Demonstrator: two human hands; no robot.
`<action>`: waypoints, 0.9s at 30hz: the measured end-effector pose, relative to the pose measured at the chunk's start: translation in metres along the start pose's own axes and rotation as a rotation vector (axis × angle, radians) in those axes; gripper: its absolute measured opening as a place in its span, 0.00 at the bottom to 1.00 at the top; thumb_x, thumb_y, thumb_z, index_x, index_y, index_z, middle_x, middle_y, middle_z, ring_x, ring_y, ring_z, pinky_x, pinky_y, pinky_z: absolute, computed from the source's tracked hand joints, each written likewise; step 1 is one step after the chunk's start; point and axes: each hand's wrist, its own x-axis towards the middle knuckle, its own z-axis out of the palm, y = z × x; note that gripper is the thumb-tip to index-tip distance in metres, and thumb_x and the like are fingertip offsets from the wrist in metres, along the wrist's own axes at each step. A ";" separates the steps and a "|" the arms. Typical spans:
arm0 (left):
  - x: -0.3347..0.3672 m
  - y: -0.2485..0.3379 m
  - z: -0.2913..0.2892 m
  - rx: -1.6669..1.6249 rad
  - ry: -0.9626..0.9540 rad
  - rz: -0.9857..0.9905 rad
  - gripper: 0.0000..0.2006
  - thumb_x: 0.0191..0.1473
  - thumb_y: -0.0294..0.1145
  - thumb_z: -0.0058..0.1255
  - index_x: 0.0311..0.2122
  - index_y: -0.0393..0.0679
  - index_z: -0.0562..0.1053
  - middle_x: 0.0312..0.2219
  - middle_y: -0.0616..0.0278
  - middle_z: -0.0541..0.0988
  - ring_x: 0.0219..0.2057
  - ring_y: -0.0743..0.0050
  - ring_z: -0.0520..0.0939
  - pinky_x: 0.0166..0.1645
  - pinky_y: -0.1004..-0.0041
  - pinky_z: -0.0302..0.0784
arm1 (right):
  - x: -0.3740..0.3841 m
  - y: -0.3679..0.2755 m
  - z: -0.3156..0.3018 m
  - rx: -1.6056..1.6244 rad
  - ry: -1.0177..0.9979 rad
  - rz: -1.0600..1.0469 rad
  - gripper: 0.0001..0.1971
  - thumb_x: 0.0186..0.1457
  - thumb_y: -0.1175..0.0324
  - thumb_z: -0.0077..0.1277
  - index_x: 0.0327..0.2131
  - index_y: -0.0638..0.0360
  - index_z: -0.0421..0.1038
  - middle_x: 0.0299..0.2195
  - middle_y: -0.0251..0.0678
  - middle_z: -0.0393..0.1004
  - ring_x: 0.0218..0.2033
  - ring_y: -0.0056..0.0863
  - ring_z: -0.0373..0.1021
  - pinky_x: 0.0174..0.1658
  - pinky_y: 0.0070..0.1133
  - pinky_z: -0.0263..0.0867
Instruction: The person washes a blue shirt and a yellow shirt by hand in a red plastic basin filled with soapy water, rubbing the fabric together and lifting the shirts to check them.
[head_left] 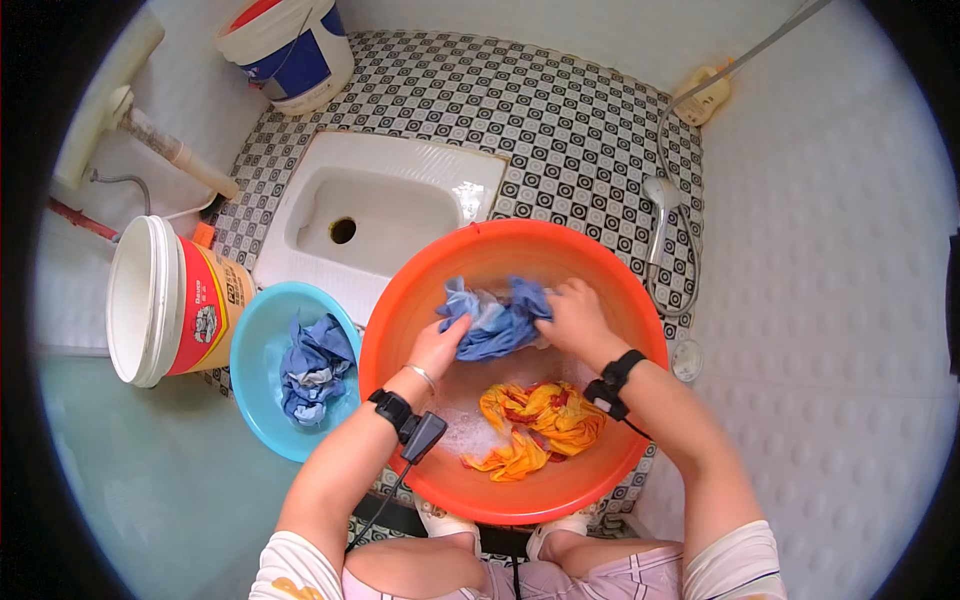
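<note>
Both hands are over a large orange basin [400, 300] of soapy water. A bunched blue cloth [495, 325], pale in places, stretches between them. My left hand [438, 348] grips its left side, thumb uppermost. My right hand [578, 318] has its fingers closed on the right side; the fingertips are partly hidden. Nearer me in the basin lies a crumpled yellow-orange cloth with red patches [560, 420], wet and touching neither hand. Foam [470, 435] floats beside it. To the left, a light-blue basin [258, 385] holds another crumpled blue cloth [318, 365].
A squat toilet [290, 235] lies beyond the basins. A white bucket with a red-yellow label [195, 310] stands at left, a white-blue bucket [300, 65] at far left. A shower head [660, 195] with its hose and a yellowish bottle [702, 97] are along the right wall.
</note>
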 end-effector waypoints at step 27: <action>-0.025 0.011 0.036 -0.569 -0.091 -0.108 0.16 0.52 0.35 0.53 0.46 0.45 0.70 0.39 0.59 0.77 0.38 0.67 0.80 0.44 0.65 0.78 | -0.031 -0.086 0.019 0.516 0.446 -0.604 0.09 0.35 0.66 0.58 0.24 0.55 0.71 0.36 0.43 0.70 0.38 0.48 0.63 0.44 0.34 0.62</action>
